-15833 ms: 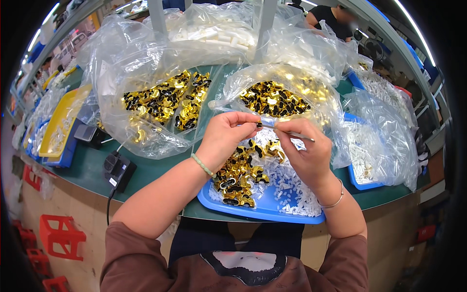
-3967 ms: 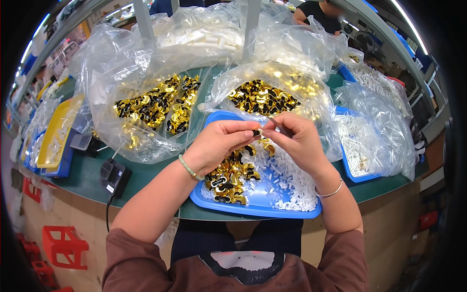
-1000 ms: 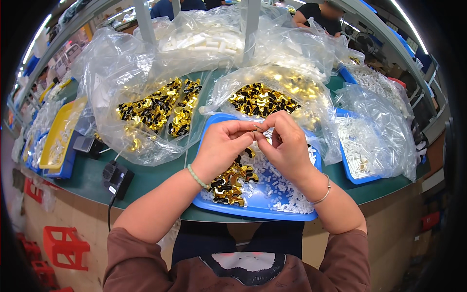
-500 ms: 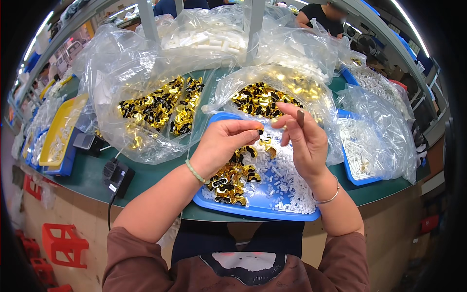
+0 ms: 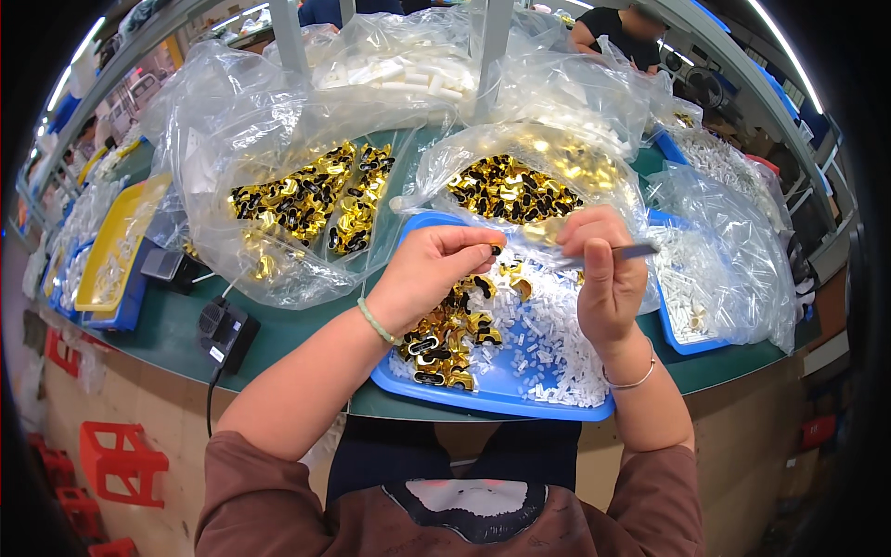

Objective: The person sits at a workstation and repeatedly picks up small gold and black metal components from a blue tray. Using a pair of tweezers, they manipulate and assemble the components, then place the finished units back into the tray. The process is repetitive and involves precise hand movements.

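Over the blue tray (image 5: 445, 402), my left hand (image 5: 422, 277) pinches a small gold-and-black piece (image 5: 497, 250) between thumb and fingertips. To its right, my right hand (image 5: 608, 278) is closed around slim metal tweezers (image 5: 638, 251). Their dark flat end sticks out to the right; their other end, blurred by motion, points left toward the piece. Whether the tips touch it I cannot tell. Curved gold-and-black pieces (image 5: 445, 339) are heaped in the tray's left part, and small white plastic parts (image 5: 566, 371) are spread over its right.
Clear plastic bags of gold-and-black pieces (image 5: 306, 200) (image 5: 501, 186) lie behind the tray. A black adapter-like box with a cord (image 5: 225, 334) and a yellow tray (image 5: 102, 269) are at left. At right stands another blue tray (image 5: 691, 346) under plastic. A person (image 5: 624, 35) works at the back.
My right hand has turned, swinging the tweezers from upright to nearly level, one end toward my left hand. My left hand keeps its pinch on the piece, almost still.
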Demonstrator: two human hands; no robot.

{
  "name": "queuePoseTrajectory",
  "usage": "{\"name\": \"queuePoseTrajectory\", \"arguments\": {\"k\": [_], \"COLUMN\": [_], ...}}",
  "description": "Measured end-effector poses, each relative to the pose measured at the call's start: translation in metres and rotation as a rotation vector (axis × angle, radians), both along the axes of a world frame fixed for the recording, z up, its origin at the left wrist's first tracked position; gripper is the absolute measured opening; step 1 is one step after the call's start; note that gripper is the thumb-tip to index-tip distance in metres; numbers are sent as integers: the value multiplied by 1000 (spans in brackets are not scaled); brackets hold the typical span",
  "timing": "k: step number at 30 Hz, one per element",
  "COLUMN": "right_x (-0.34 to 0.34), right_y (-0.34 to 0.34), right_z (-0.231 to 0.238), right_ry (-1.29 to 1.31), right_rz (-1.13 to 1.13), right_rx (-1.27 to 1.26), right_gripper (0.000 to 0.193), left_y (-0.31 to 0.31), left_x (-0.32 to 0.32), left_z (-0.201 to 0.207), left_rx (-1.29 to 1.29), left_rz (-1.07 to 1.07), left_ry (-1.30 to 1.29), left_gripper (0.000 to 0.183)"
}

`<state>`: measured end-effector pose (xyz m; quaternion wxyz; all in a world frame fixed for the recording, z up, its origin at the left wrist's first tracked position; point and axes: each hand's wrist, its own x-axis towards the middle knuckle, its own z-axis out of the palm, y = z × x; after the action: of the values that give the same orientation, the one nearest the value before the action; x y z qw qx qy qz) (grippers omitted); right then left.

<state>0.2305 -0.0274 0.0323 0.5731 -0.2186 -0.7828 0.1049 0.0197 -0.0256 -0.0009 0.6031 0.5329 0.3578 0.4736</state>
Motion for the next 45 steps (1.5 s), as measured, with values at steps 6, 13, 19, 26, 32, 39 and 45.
{"name": "queuePoseTrajectory", "arguments": {"k": [6, 13, 19, 26, 32, 39, 45], "right_x": [-15, -18, -22, -19, -18, -22, -15], "right_y": [-11, -10, -11, -5, -5, -10, -1], "right_z": [2, 7, 3, 1, 0, 4, 0], "right_ry": [140, -236, -253, -225, -235, -293, -140], "right_rz": [80, 44, -13, -70, -87, -92, -66], "right_rx": [-207, 100, 101, 31, 11, 42, 19], "right_gripper": [6, 22, 22, 20, 18, 17, 17], "left_y": [3, 6, 5, 3, 1, 1, 1], "left_x": [-3, -7, -6, -4, -2, -3, -3], "left_z": [0, -5, -3, -2, 1, -1, -3], "left_rx": [57, 51, -22, -77, -69, 36, 26], "left_rz": [35, 70, 40, -5, -10, 7, 19], "left_ry": [92, 30, -50, -156, -95, -9, -25], "left_gripper": [22, 22, 24, 31, 32, 32, 32]}}
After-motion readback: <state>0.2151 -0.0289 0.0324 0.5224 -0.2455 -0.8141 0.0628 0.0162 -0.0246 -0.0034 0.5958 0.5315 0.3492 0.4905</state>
